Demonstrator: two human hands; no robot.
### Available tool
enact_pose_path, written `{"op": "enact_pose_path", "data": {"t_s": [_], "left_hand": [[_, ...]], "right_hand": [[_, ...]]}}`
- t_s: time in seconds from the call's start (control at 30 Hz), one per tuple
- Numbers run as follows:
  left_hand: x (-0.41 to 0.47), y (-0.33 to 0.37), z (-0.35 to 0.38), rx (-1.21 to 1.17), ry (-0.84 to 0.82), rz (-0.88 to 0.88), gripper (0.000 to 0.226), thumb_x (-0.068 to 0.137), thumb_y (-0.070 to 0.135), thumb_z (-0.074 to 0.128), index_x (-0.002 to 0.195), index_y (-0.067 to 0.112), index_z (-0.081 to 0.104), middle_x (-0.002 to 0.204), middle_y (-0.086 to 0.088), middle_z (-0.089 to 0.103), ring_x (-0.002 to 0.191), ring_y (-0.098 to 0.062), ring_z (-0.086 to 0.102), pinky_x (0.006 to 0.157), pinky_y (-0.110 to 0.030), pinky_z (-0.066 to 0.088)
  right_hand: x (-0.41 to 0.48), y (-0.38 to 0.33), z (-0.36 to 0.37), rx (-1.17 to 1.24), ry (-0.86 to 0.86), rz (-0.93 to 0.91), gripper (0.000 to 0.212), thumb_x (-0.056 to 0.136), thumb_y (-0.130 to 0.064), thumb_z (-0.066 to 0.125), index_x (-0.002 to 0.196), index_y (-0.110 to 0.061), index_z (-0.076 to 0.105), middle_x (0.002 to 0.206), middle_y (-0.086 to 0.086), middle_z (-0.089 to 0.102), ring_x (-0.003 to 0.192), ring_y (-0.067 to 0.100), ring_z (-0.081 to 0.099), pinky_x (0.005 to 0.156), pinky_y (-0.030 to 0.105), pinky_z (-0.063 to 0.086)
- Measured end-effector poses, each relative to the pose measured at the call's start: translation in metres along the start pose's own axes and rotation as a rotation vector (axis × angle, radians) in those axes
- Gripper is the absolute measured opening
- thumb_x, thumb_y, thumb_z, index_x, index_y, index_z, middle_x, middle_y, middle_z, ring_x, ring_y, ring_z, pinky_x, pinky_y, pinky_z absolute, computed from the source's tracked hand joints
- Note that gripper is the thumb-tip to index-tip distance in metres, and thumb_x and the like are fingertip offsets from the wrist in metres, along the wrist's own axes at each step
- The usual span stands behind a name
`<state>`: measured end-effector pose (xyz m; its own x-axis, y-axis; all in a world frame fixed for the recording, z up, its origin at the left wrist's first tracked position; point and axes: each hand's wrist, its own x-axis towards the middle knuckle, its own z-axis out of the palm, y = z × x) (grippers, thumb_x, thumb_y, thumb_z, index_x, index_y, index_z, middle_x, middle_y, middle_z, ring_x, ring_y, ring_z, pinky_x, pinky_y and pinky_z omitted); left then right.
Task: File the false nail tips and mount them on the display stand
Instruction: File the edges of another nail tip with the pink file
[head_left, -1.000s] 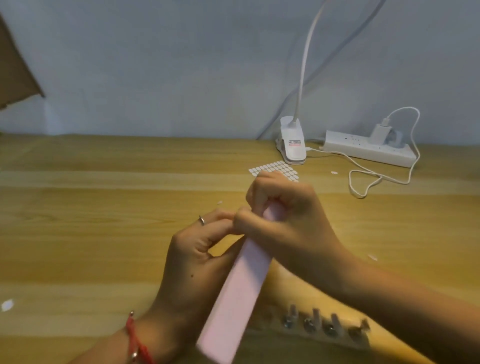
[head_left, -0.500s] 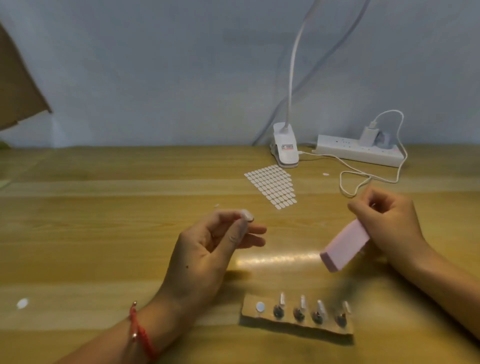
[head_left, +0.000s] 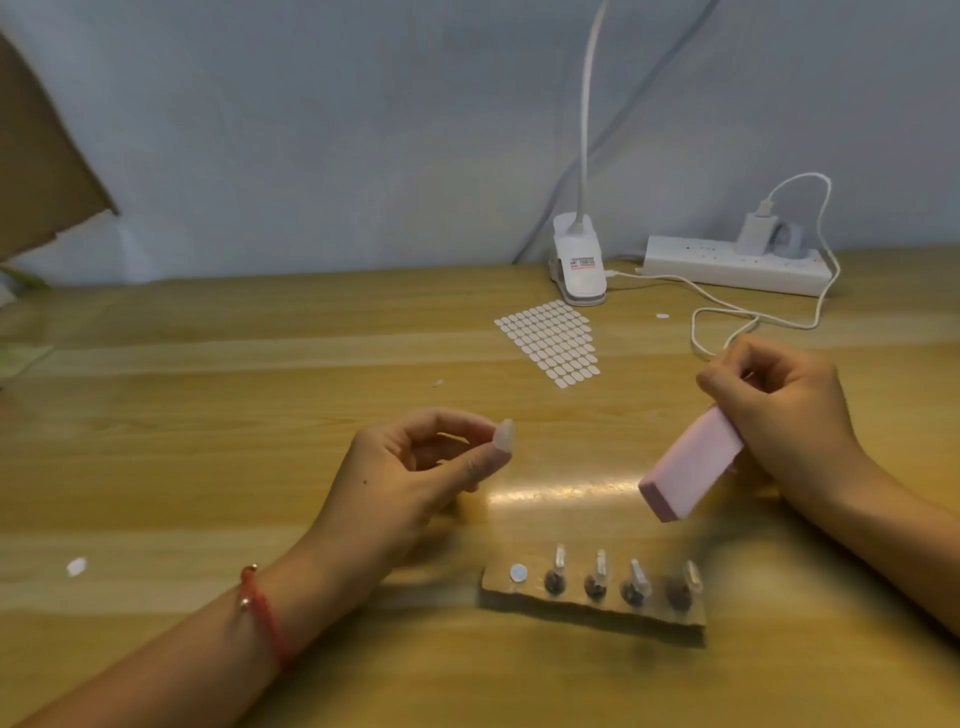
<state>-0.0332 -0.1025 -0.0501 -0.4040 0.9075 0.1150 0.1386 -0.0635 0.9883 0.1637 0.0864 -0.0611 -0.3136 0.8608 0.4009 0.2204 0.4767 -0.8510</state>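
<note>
My left hand (head_left: 415, 478) pinches a small clear false nail tip (head_left: 504, 435) between thumb and forefinger, held up above the table. My right hand (head_left: 779, 410) grips a pink buffer block (head_left: 688, 465) by its upper end, its free end pointing down and left. The two hands are well apart. In front of me lies a brown cardboard display stand (head_left: 592, 605) with several nail tips standing upright on it and one white sticky dot (head_left: 518, 573) at its left end.
A sheet of white adhesive dots (head_left: 553, 340) lies beyond the hands. A clip lamp base (head_left: 581, 265), a white power strip (head_left: 737, 265) and a looping cable (head_left: 727, 312) sit at the back right. Loose white bits (head_left: 77, 566) lie at the left.
The hands, joined over the nail tip with the buffer a second ago, have separated. My right hand carried the buffer to the right, and my left holds the tip up alone.
</note>
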Motion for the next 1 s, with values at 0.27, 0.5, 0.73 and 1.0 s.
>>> {"op": "enact_pose_path", "data": {"t_s": [0.27,0.5,0.73,1.0], "left_hand": [[-0.012,-0.001,-0.013,0.256,-0.289,0.107,0.013,0.073,0.027,0.080,0.081,0.018,0.078,0.090,0.001,0.071,0.084,-0.017,0.068,0.077,-0.033,0.055],[-0.015,-0.006,-0.008,0.332,-0.323,0.148,0.036,0.071,0.010,0.082,0.092,0.027,0.057,0.086,0.000,0.069,0.080,-0.019,0.067,0.074,-0.021,0.055],[-0.016,-0.004,-0.007,0.482,-0.376,0.250,0.047,0.068,0.040,0.076,0.107,0.037,0.049,0.097,0.014,0.065,0.094,-0.012,0.062,0.081,-0.023,0.049],[-0.016,0.000,-0.008,0.829,-0.299,0.648,0.047,0.070,0.041,0.076,0.109,0.030,0.050,0.085,0.017,0.065,0.086,0.005,0.061,0.084,-0.025,0.044]], "right_hand": [[-0.001,-0.003,0.000,0.017,-0.001,0.016,0.025,0.086,-0.005,0.061,0.065,0.001,0.048,0.072,0.028,0.049,0.065,0.027,0.050,0.053,0.036,0.041],[-0.001,-0.003,0.000,0.037,-0.004,0.013,0.028,0.087,-0.001,0.060,0.062,-0.001,0.046,0.064,0.016,0.045,0.065,0.026,0.044,0.055,0.032,0.036],[-0.001,0.002,-0.001,0.053,-0.010,-0.017,0.029,0.087,-0.001,0.060,0.062,0.002,0.045,0.065,0.015,0.045,0.067,0.026,0.044,0.062,0.033,0.036],[-0.001,0.004,0.000,0.066,0.006,-0.032,0.032,0.084,0.002,0.061,0.057,-0.005,0.045,0.056,-0.001,0.046,0.063,0.022,0.042,0.061,0.031,0.034]]}}
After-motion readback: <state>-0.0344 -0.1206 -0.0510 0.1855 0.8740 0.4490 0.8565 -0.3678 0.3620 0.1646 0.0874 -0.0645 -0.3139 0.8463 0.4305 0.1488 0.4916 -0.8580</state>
